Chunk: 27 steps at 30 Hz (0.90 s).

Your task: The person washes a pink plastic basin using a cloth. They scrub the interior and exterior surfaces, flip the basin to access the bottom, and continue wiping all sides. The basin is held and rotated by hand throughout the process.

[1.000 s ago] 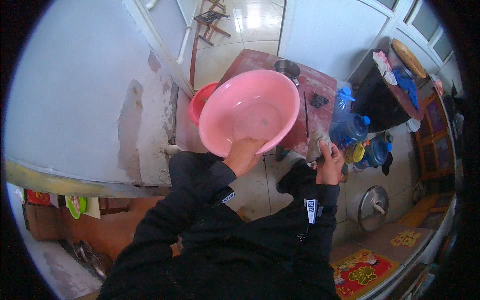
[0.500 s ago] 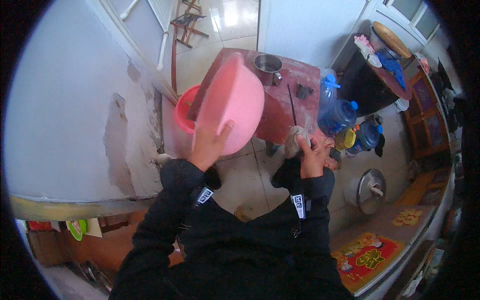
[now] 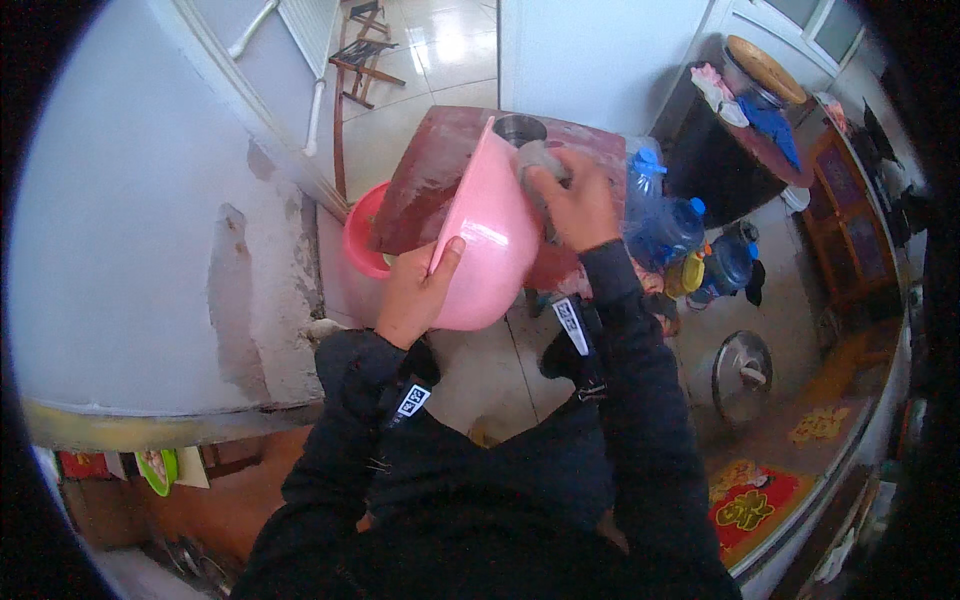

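A pink plastic basin [image 3: 488,235] is tipped on its side above the low red table [image 3: 420,165], its outside turned to the right. My left hand [image 3: 416,290] grips its near rim, thumb on the outer wall and fingers behind. My right hand [image 3: 580,203] is closed round a greyish rag [image 3: 538,165] and holds it against or very close to the basin's outer wall. Behind the rag, a metal mug [image 3: 519,127] stands on the table, partly hidden.
Left of the table a red basin [image 3: 365,232] sits on the floor. Large blue-capped water bottles [image 3: 668,232] and a yellow bottle [image 3: 687,273] crowd its right side. A metal lid [image 3: 742,375] lies on the floor at right. Folding stools [image 3: 366,70] stand beyond the doorway.
My right hand has lifted the rag from the table's near edge up to the basin's outer side. The basin has turned and dropped slightly in my left hand.
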{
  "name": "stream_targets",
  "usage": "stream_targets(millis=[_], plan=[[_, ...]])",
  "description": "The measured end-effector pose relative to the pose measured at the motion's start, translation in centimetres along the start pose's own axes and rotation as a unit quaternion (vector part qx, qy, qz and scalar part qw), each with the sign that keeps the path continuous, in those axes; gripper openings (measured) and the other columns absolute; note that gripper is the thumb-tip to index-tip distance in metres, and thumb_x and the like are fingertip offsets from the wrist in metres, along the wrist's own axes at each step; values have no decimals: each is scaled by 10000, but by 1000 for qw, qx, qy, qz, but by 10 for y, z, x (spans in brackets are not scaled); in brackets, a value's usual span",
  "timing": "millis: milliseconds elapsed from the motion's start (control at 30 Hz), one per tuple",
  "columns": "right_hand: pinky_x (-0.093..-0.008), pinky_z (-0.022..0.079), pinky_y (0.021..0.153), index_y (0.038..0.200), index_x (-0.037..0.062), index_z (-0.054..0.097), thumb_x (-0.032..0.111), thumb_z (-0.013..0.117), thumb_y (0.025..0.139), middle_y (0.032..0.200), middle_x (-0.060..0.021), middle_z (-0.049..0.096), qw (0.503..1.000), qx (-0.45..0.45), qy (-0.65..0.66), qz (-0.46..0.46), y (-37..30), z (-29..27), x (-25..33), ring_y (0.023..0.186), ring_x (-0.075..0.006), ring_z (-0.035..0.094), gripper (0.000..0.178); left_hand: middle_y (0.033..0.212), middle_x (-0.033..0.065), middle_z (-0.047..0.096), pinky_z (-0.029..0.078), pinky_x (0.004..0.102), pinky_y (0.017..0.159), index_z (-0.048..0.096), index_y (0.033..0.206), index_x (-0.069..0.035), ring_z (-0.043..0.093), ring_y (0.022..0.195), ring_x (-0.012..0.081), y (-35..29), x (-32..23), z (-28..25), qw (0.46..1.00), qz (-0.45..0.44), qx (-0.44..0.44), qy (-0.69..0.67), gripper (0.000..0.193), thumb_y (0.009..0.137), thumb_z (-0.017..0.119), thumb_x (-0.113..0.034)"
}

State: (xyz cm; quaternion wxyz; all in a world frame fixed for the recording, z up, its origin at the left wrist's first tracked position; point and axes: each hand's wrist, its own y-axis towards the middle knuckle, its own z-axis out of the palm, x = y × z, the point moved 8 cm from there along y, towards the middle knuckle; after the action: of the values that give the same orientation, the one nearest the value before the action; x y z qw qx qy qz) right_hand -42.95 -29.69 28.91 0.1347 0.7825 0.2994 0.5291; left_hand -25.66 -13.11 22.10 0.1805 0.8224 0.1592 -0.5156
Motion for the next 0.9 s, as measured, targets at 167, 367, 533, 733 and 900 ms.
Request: stream_targets(millis=[167,367,533,733,900], plan=[[-474,532,860,1090,11,659,193,783,832,1076,-231,689,997,67,42,-12,-86,34,8,994,-426,668,339,654,185,573,452,404,614,675,890,56,576,602,245,8,-1,12,996,46,-17,68,512,1064,568,-414],[-459,534,877,1084,11,620,100,746,837,1141,-216,671,985,99,121,69,-149,44,4,1028,-441,658,291,817,28,677,501,328,717,713,1061,53,596,784,94,18,9,24,999,2,26,47,476,1091,541,-390],[-470,526,875,1115,-43,654,163,709,893,1041,-260,681,988,17,39,150,-46,4,-31,1007,-454,665,308,792,2,647,482,315,700,711,1025,39,564,764,76,7,-1,23,999,5,33,38,478,1086,550,-407],[-483,519,857,1082,-35,664,166,700,906,1047,-269,656,999,-15,19,-22,-26,21,2,968,-474,635,269,714,27,573,441,319,637,683,983,41,512,687,96,12,2,25,997,-4,64,50,427,1073,577,-363],[-502,511,848,1109,-37,640,134,698,904,1046,-260,639,995,54,78,-30,-79,35,8,992,-465,635,273,623,113,517,413,365,565,653,869,44,497,587,156,8,-6,24,994,93,26,52,418,1048,612,-331]])
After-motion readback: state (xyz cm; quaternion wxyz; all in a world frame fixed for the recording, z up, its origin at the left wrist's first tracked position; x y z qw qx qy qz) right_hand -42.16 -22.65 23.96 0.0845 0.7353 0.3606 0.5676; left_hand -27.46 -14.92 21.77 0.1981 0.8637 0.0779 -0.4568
